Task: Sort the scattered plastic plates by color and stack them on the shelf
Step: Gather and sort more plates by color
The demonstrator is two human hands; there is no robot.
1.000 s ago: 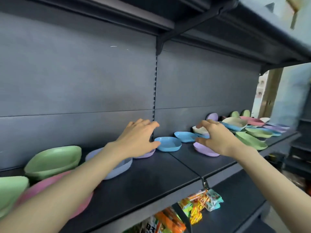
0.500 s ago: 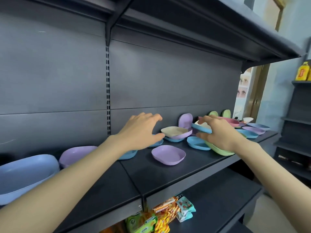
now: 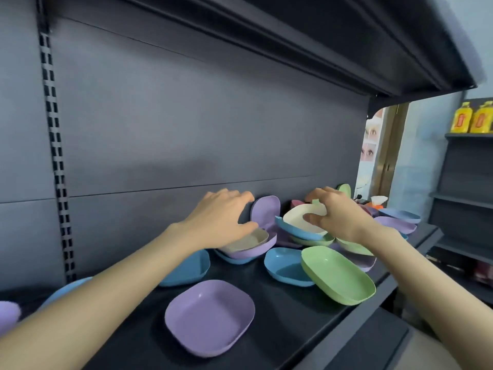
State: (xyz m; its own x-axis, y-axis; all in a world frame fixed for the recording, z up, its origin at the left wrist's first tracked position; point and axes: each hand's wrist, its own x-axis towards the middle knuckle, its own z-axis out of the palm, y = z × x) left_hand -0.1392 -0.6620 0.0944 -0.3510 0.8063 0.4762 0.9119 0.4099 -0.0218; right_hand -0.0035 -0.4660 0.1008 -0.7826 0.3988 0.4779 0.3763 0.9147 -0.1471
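**Q:** Hands and grip, as shown?

**A:** My right hand [image 3: 338,217] pinches the cream plate [image 3: 298,216], thumb inside it and fingers curled over the far rim. My left hand [image 3: 221,217] hangs above the second cream plate [image 3: 246,240], fingers spread and loosely bent. It grasps nothing, and I cannot tell whether the thumb touches that rim. The plates lie on the shelf [image 3: 293,337] with colours mixed.

**Q:** What sits in what?

**A:** The cream plate nests in a tilted blue plate [image 3: 293,231], which rests on a pale green plate [image 3: 314,240]. The second cream plate nests in a purple plate [image 3: 257,249], itself on a lower blue plate [image 3: 232,259]. The front purple plate [image 3: 210,319] holds nothing. The near blue plate [image 3: 285,268] holds nothing either, though the large green plate [image 3: 338,279] leans on its rim.

**Q:** Likely faults?

**A:** These are judgements. Lifting the cream plate may drag the tilted blue plate along, since the two nest closely, and the slanted pile could slide. The large green plate lies tilted at the shelf's front edge, near my right forearm [image 3: 426,276], and a brush could tip it off. The upright purple plate [image 3: 266,212], propped against the back panel [image 3: 186,145] just beside my left fingers, may topple if nudged.
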